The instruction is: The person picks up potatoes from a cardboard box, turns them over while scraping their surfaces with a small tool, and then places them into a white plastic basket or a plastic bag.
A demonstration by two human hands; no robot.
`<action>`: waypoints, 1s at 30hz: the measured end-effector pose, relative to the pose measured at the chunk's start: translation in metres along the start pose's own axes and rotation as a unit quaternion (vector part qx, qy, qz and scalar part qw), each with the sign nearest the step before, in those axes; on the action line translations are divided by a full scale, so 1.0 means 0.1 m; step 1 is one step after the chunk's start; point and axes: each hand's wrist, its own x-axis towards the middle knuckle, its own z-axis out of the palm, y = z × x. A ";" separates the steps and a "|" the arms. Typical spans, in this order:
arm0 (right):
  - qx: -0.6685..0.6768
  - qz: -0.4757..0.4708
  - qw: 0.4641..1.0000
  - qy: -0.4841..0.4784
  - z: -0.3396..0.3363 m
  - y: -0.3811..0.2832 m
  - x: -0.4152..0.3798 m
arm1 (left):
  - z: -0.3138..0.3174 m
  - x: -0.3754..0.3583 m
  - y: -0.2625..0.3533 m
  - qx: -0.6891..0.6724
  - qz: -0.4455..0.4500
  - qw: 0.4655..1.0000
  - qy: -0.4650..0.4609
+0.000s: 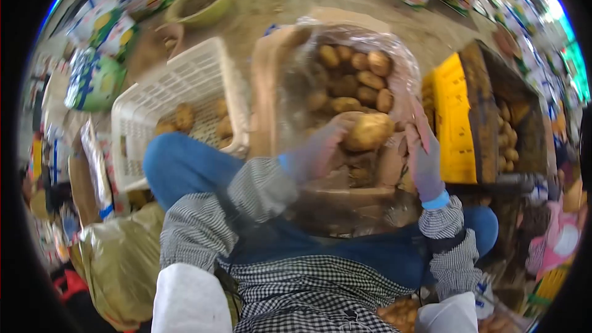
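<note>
A large pale potato [370,132] is in my left hand [325,150], gripped at its left side above the near part of a cardboard box [263,105]. That hand is gloved and slightly smeared by motion. My right hand [425,155], also gloved, is at the box's right side with its fingers stretched out, by the clear plastic liner [404,65]. Between its fingers I see nothing. Inside the lined box lie several potatoes [371,80], mostly toward the far end; the held potato and my left hand hide part of the near end.
A white plastic crate [231,77] with several potatoes stands on the left. To the right are a yellow crate [453,126] and a dark crate [480,98] holding potatoes. Behind sits a yellowish basin [216,15]; printed bags [95,80] line the edges.
</note>
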 end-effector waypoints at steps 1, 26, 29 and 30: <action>-0.051 -0.050 0.997 0.012 0.01 0.00 -0.01 | -0.03 0.02 -0.01 -0.021 0.002 1.000 -0.014; 0.078 0.032 0.988 -0.132 0.39 0.01 -0.36 | -0.32 -0.05 -0.21 -0.064 0.001 0.989 -0.132; 0.120 0.053 0.989 -0.064 0.38 -0.03 -0.27 | 0.13 -0.12 -0.13 -0.088 0.006 0.994 0.061; 0.145 0.060 0.987 -0.038 0.35 0.02 -0.23 | 0.10 -0.12 -0.11 -0.098 -0.015 0.994 0.036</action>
